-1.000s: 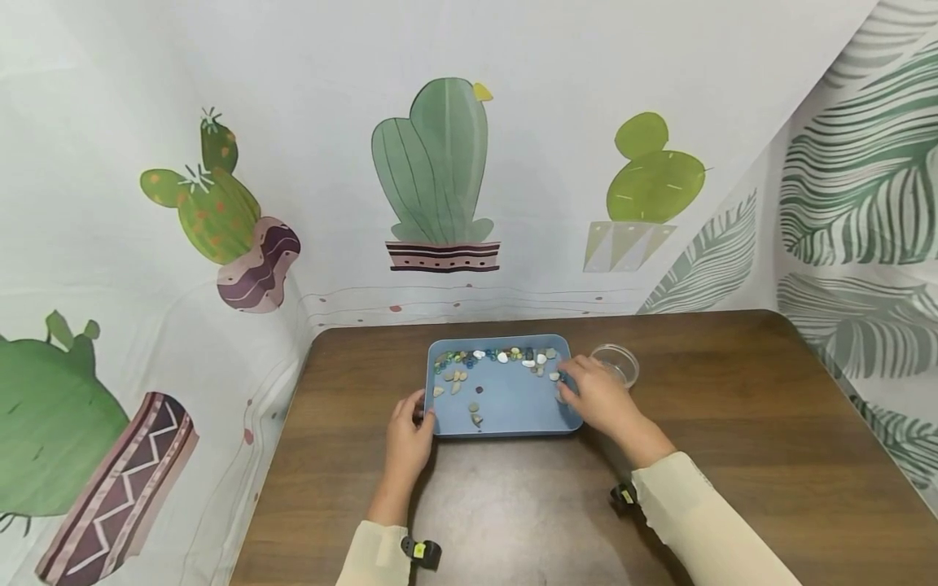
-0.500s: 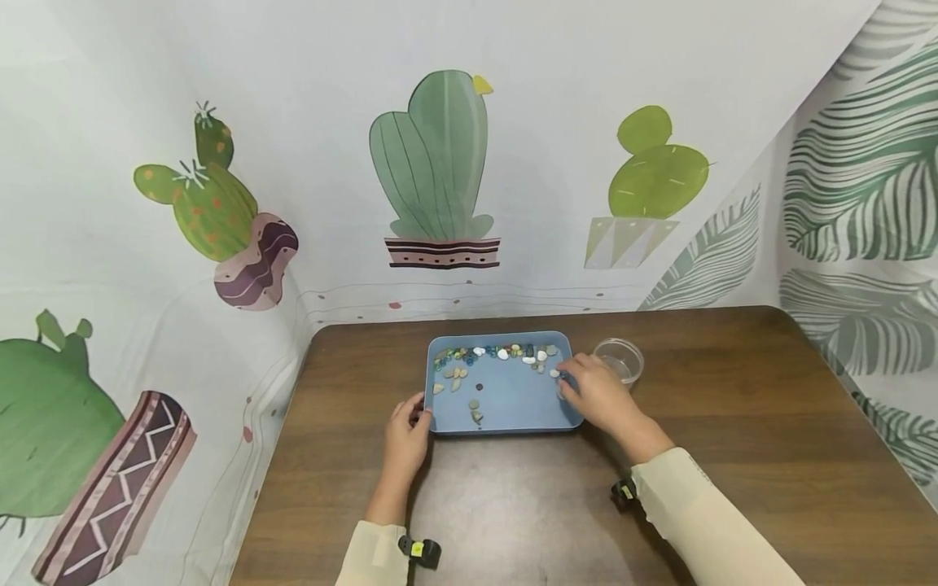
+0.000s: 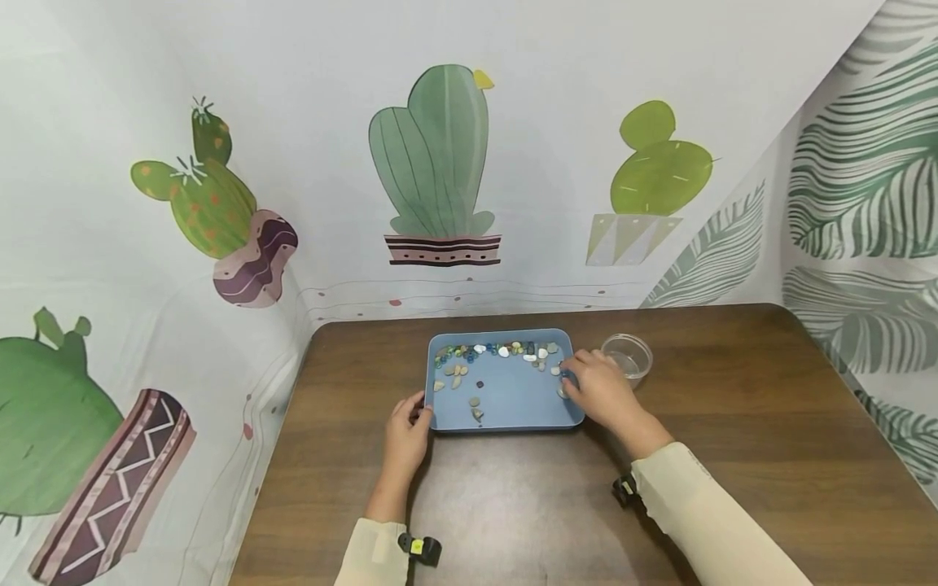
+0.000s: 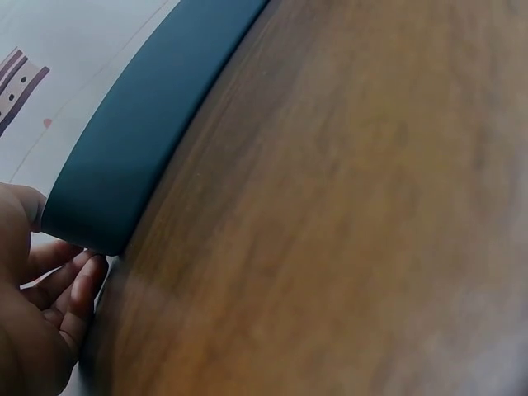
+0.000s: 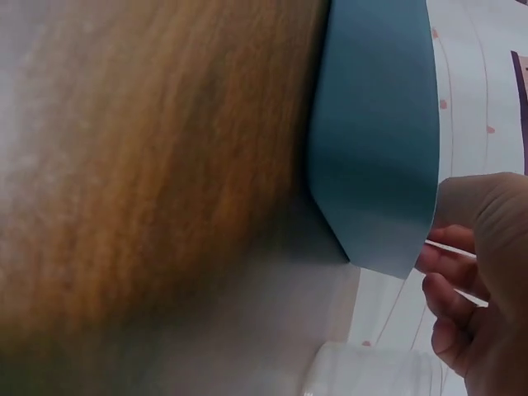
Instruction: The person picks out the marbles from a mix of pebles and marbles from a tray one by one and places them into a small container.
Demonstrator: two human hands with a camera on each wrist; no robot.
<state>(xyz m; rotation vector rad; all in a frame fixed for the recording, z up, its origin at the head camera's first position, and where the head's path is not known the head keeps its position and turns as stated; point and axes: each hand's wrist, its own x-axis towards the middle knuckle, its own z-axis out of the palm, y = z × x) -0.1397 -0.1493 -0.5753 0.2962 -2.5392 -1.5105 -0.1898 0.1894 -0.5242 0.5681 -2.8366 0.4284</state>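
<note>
The left hand [image 3: 407, 430] is pinching the blue tray [image 3: 520, 403] at its left edge, seemingly steadying it — the tray is lying on the table [image 3: 498, 505], with pebbles [image 3: 503, 352] lining its far side. Well apart from it, the right hand [image 3: 602, 389] is curving over the right edge, just left of the clear dish [image 3: 640, 377]; whether its fingertips are holding anything, I cannot tell. It is probably sorting small pieces there — which is calling for a fine pinch.
</note>
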